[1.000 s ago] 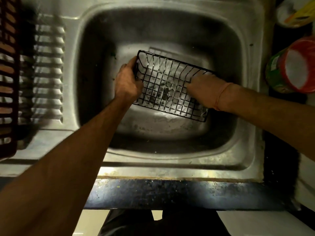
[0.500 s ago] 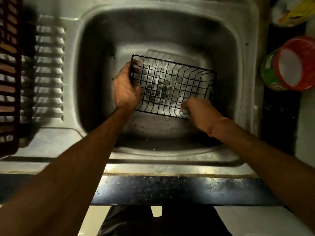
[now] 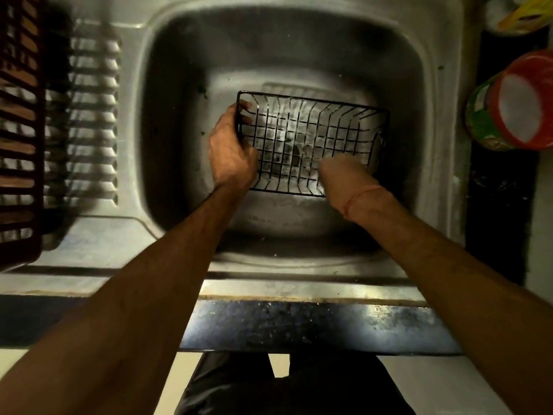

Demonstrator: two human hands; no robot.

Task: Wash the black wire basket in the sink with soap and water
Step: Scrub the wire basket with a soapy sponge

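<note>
My left hand point(image 3: 232, 154) still grips the basket's point(image 3: 311, 142) left end; my right hand point(image 3: 341, 176), grip unclear, has moved to its near rim: scrubbing continues.

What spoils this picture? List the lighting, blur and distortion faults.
Head view: dim overall, the sink walls sunk in shadow while its floor glares pale through the black wire basket; the right hand is motion-smeared, the left hand sharper; wide-angle bending curves the counter edge; the red-lidded jar and the dish rack at the margins are soft.
</note>
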